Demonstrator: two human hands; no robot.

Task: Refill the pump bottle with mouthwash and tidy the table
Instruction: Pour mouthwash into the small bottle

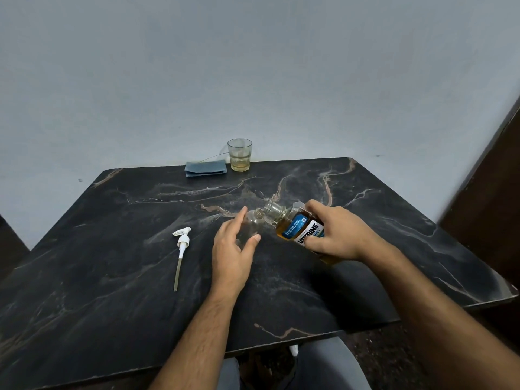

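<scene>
**Head view: mouthwash bottle tipping toward the small clear bottle**

Head camera is looking down over a dark marbled surface (112, 291) with pale veins, and the person's knees in grey fabric are showing below its near edge. Both forearms are reaching in from the bottom of the frame.

Left of the arms, the white pump head (182, 243) with its long dip tube is lying flat on the surface, apart from the bottle it belongs to and well clear of either hand.

At the centre, the left hand (232, 249) is cupping the small clear pump bottle (251, 225), which is standing upright on the surface with its open neck pointing up. The fingers (240, 218) are lying straight and close together along its far side while the thumb is pressing its near side, so the glass is sitting between them.

Just to the right, the right hand (334, 232) is gripping the mouthwash bottle (298, 229), its fingers curling over the top and the thumb under the label. That bottle is tilting left, uncapped, its mouth hanging just above and beside the small bottle's neck; amber liquid is sitting in its lower body.

Far back by the wall, a folded blue cloth (206, 169) is lying beside a drinking glass (240, 155) holding a little yellowish liquid.
</scene>
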